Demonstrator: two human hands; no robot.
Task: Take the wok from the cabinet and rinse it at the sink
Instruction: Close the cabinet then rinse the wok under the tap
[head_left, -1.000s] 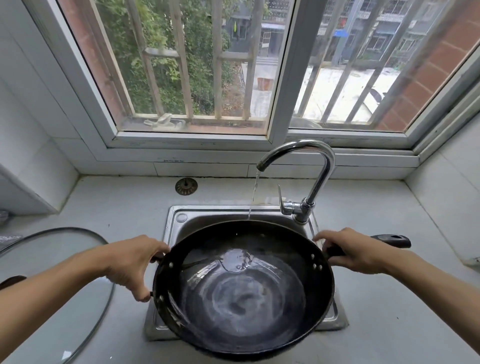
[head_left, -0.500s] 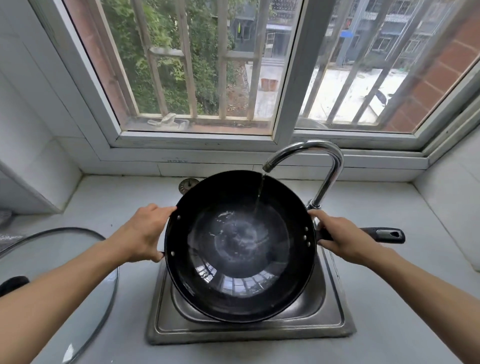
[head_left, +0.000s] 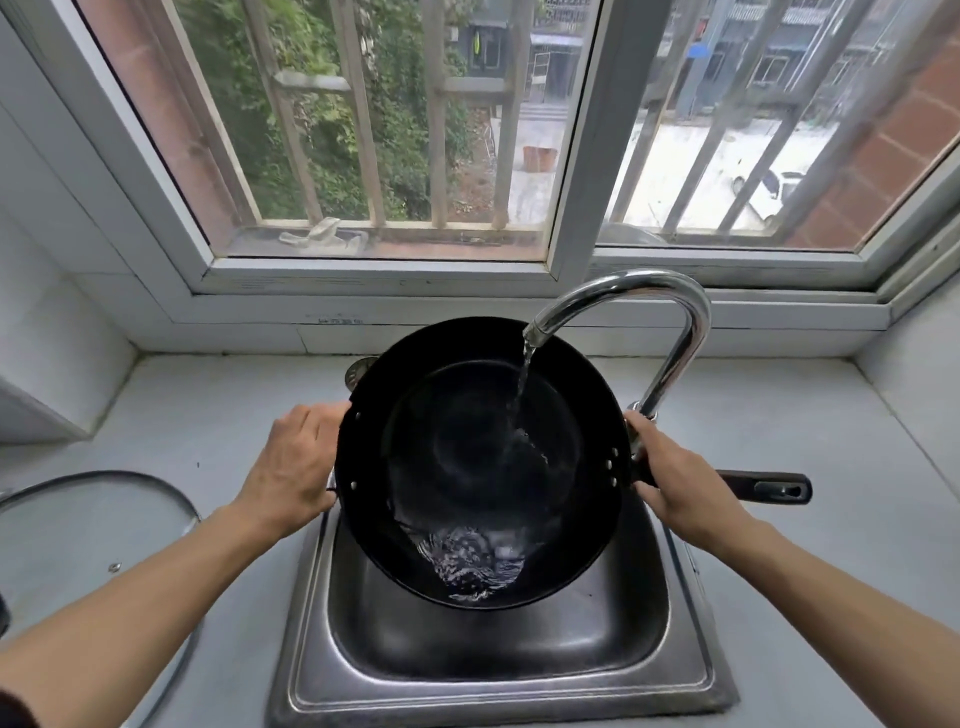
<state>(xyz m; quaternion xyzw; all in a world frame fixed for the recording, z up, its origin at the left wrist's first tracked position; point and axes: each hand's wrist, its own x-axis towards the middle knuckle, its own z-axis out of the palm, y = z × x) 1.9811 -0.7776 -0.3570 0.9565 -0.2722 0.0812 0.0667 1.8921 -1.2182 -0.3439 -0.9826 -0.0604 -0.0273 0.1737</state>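
A black wok (head_left: 457, 467) hangs tilted over the steel sink (head_left: 498, 670), its far rim raised and its inside facing me. Water pools at its near, lower edge. My left hand (head_left: 291, 467) grips the small side handle on the wok's left rim. My right hand (head_left: 670, 483) holds the long black handle (head_left: 769, 487) close to the rim. The chrome tap (head_left: 670, 322) runs, and its stream lands inside the wok right of centre.
A glass lid (head_left: 88, 525) lies on the grey counter at the left. A round drain strainer (head_left: 358, 371) peeks out behind the wok's far rim. The window sill and barred window stand right behind the sink. A wall rises at each side of the counter.
The wok has tipped up steeply toward me, far rim lifted near the spout. The water inside has run down to the near edge. Both hands kept their grips.
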